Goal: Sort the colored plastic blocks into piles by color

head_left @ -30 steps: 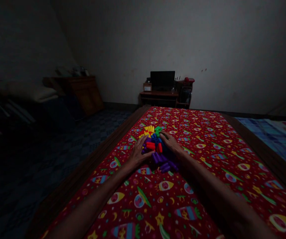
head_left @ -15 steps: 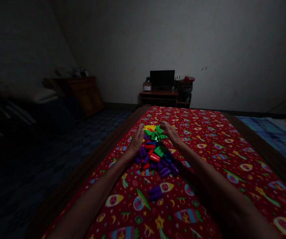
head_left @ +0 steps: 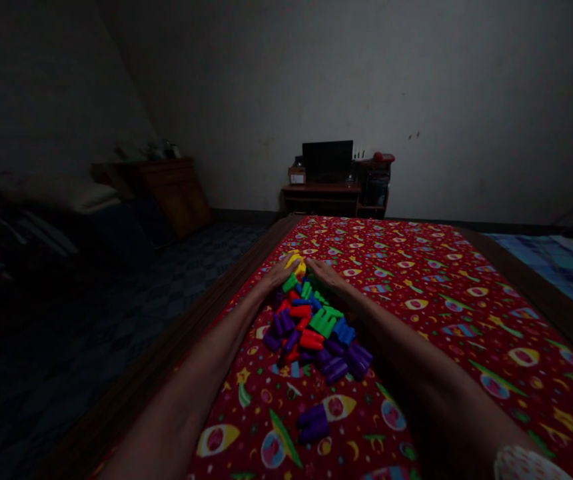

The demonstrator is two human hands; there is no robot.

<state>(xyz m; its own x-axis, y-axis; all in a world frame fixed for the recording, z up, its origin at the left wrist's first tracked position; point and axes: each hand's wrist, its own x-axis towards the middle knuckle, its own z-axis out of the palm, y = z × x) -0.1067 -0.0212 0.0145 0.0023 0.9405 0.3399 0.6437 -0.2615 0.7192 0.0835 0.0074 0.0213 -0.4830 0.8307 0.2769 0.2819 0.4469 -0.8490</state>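
Two bare hands at a heap of coloured pieces. The pieces lay in one loose, elongated heap on a red printed cloth (head_left: 446,360), between the forearms. The left hand (head_left: 280,273) and the right hand (head_left: 327,275) stood on either side of its far end, nearest the yellow pieces (head_left: 296,267). Both hands were curved inward; whether either had closed on a piece could not be told, since the fingertips were small and partly hidden.

Extent of the work: judged from this arrangement, the gathering was well advanced, as nearly all visible pieces already lay together. A lone purple piece (head_left: 313,424) lay apart, on the near side, untouched. Within the heap, the colours were only partly grouped: yellow stood at the far end, green pieces (head_left: 325,321), red pieces (head_left: 311,340) and a blue piece (head_left: 344,331) mingled through the middle, and purple pieces (head_left: 359,360) lay mostly along the near edge.

Materials: the pieces appeared to be smooth, glossy plastic, several formed as short parallel tubes with rounded ends. The cloth was matte and lay flat, patterned with rockets, planets and stars, and bordered by a dark brown surface (head_left: 501,270).
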